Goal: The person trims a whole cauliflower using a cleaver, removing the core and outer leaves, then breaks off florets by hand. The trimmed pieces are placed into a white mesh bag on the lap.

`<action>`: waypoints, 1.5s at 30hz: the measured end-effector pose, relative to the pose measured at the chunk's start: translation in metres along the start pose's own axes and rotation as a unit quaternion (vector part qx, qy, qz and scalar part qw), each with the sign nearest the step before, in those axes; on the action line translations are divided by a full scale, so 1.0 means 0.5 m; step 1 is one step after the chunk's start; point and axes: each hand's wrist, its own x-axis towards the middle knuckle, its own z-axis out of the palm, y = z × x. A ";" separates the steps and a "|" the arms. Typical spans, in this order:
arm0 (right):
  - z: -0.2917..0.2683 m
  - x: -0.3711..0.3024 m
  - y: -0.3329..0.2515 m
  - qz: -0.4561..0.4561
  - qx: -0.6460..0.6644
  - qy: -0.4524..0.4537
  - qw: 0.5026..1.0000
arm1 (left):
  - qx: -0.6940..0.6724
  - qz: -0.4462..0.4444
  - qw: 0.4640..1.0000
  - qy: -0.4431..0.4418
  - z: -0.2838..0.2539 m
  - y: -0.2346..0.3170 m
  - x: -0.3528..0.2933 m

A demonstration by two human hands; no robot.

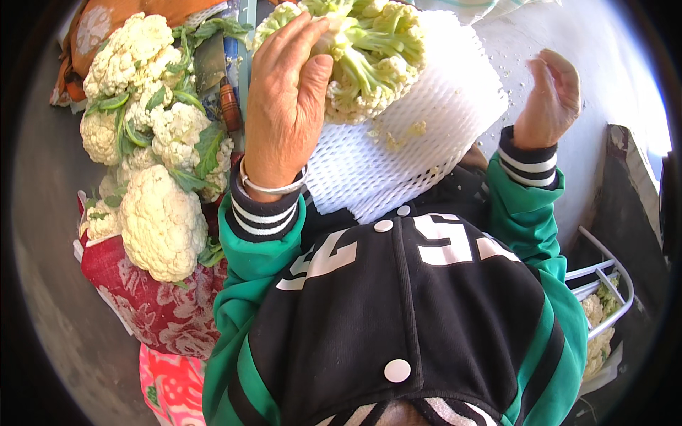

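My left hand (288,103) grips the left edge of a cauliflower head (373,60) whose pale green stalks face up. That head rests on a white foam net sheet (383,167) spread over my lap, with small crumbs of floret on it. Off to the right, apart from the cauliflower, my right hand (548,99) is raised with its fingers curled in toward the thumb. Whatever its fingertips pinch, if anything, is too small to make out. Left of my left wrist lies a knife with a wooden handle (229,106), its blade beside the leaves.
Several whole cauliflowers (163,220) with leaves are piled at my left, partly over a red patterned cloth (153,302). An orange cloth (92,42) lies beyond them. At right, a white metal frame (604,287) stands by more cauliflower pieces (597,330). Crumbs dot the grey floor (561,32).
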 end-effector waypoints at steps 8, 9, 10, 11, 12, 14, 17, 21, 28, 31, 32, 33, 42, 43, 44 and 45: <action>0.041 -0.065 -0.056 0.035 0.079 -0.177 0.980 | -0.039 -0.031 0.999 0.001 -0.016 0.009 -0.009; 0.050 -0.077 -0.071 0.068 0.091 -0.208 0.972 | -0.056 -0.054 0.997 0.004 -0.017 0.011 -0.010; 0.060 -0.086 -0.086 0.072 0.074 -0.224 0.969 | -0.074 -0.079 0.994 0.006 -0.018 0.015 -0.014; 0.069 -0.093 -0.098 0.068 0.065 -0.245 0.965 | -0.091 -0.103 0.990 0.009 -0.018 0.017 -0.017; 0.079 -0.097 -0.108 -0.011 -0.003 -0.261 0.965 | -0.063 -0.085 0.994 0.018 -0.018 0.017 -0.018; 0.096 -0.101 -0.119 -0.145 -0.076 -0.280 0.946 | -0.008 -0.050 0.998 0.034 -0.019 0.018 -0.022; 0.109 -0.109 -0.128 -0.262 -0.144 -0.303 0.905 | 0.006 -0.038 0.997 0.068 -0.022 0.026 -0.031; 0.110 -0.123 -0.133 -0.269 -0.167 -0.333 0.888 | -0.071 -0.075 0.994 0.024 -0.030 0.053 -0.045; 0.118 -0.125 -0.123 -0.285 -0.154 -0.322 0.890 | -0.065 -0.097 0.993 -0.010 -0.003 0.079 -0.057; 0.118 -0.126 -0.120 -0.273 -0.144 -0.326 0.894 | -0.077 -0.109 0.991 -0.014 -0.003 0.077 -0.059; 0.118 -0.126 -0.119 -0.267 -0.142 -0.325 0.896 | -0.087 -0.112 0.990 -0.014 -0.003 0.077 -0.059; 0.117 -0.126 -0.119 -0.265 -0.143 -0.327 0.896 | -0.089 -0.108 0.990 -0.007 -0.002 0.077 -0.059; 0.112 -0.124 -0.122 -0.243 -0.136 -0.340 0.898 | -0.064 -0.106 0.992 0.000 -0.016 0.078 -0.058; 0.112 -0.124 -0.123 -0.240 -0.133 -0.339 0.900 | -0.079 -0.107 0.991 -0.035 -0.021 0.078 -0.060; 0.112 -0.125 -0.123 -0.235 -0.132 -0.340 0.901 | -0.093 -0.107 0.987 -0.069 -0.026 0.080 -0.061; 0.112 -0.125 -0.123 -0.236 -0.131 -0.341 0.901 | -0.101 -0.111 0.983 -0.103 -0.031 0.081 -0.062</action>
